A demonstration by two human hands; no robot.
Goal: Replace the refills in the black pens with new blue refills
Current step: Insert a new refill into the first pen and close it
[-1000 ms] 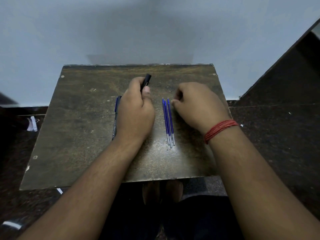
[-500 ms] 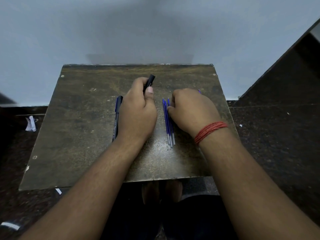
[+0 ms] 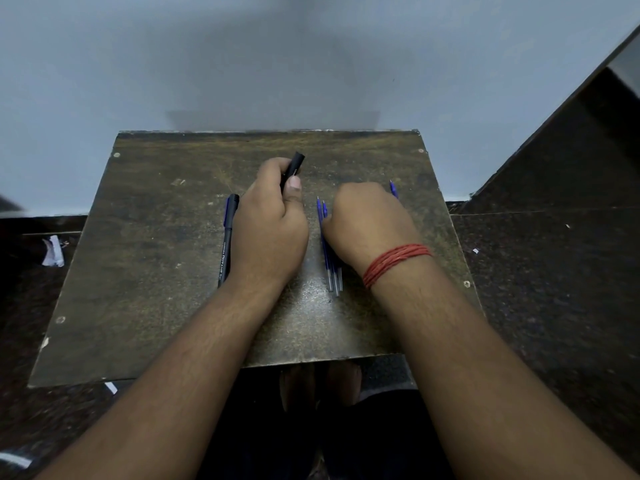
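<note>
My left hand (image 3: 270, 230) grips a black pen (image 3: 293, 167) whose far end sticks out past my thumb. A second black pen with a blue clip (image 3: 225, 239) lies on the wooden board (image 3: 145, 244), just left of that hand. A few blue refills (image 3: 330, 268) lie side by side between my hands, partly under my right hand (image 3: 367, 223). That hand is curled, knuckles up, and the tip of another blue refill (image 3: 393, 189) pokes out beyond its far side, so it holds that refill.
The board ends close behind the pens at a pale wall (image 3: 311, 64). Dark stone floor (image 3: 554, 289) surrounds it, with scraps of paper (image 3: 52, 251) at the left. My feet (image 3: 320, 382) show under the near edge.
My right hand has slid left and nearer, now covering part of the refills, and a blue refill tip now shows beyond it. My left hand tilted the black pen slightly right.
</note>
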